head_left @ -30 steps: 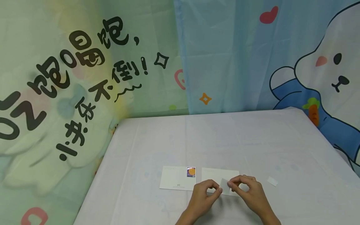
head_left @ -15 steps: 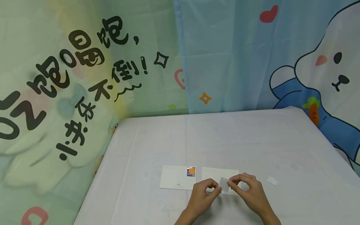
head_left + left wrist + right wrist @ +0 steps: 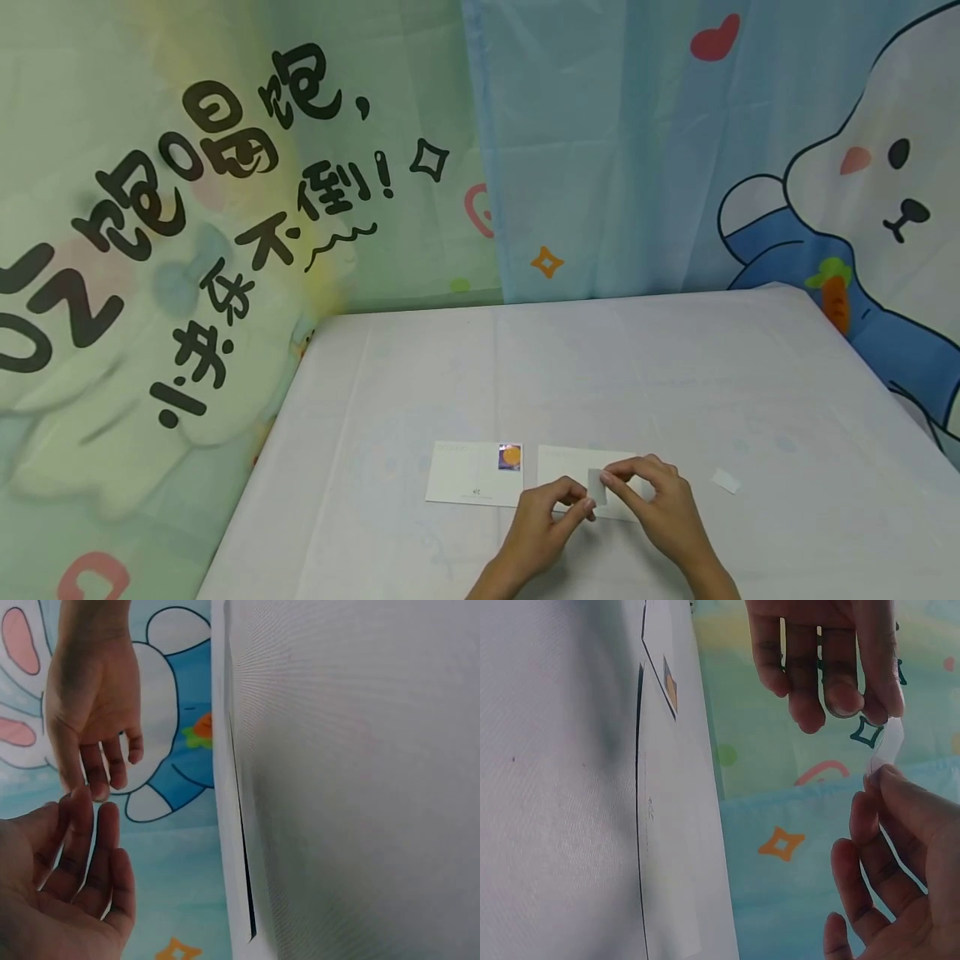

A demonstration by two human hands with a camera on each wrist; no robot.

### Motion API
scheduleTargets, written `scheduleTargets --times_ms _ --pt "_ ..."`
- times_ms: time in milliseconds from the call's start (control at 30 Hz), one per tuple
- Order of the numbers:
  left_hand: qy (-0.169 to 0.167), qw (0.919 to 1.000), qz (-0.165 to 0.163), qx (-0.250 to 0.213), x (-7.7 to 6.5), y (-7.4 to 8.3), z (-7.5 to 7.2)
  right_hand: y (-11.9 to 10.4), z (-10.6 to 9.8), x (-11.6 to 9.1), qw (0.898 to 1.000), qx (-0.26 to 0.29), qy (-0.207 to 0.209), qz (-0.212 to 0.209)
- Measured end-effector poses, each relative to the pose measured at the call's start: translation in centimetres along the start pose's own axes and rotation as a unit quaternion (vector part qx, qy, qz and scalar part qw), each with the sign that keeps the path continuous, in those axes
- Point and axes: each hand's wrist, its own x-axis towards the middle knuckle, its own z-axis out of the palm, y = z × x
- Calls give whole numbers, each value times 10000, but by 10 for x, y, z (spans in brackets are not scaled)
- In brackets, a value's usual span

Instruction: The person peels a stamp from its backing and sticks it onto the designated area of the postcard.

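Between fingers (image 3: 865, 814), a pale slip (image 3: 889, 741)

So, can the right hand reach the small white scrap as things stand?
Probably yes: nothing stands between the right hand and the scrap on the table, but the hand pinches a sheet, which it may need to release first.

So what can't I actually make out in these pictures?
Head: print on the left card, too small to read.
Head: part of the right card, behind the left hand and right hand.
Right wrist: ends of the slip, covered by fingertips.
Left wrist: right forearm, cut off by top edge.
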Motion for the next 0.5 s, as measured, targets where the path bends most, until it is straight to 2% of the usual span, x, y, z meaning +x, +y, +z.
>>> scheduleTargets --times_ms 133,367,500 --pt "-57 9999 66 -85 0 0 0 1 2 0 9999 20 -164 28" --pt "-54 9998 109 -152 0 1 -1 2 5 0 9972 371 -640 91" --pt "-39 9998 173 -135 -1 0 -2 2 7 -1 9955 260 -878 257"
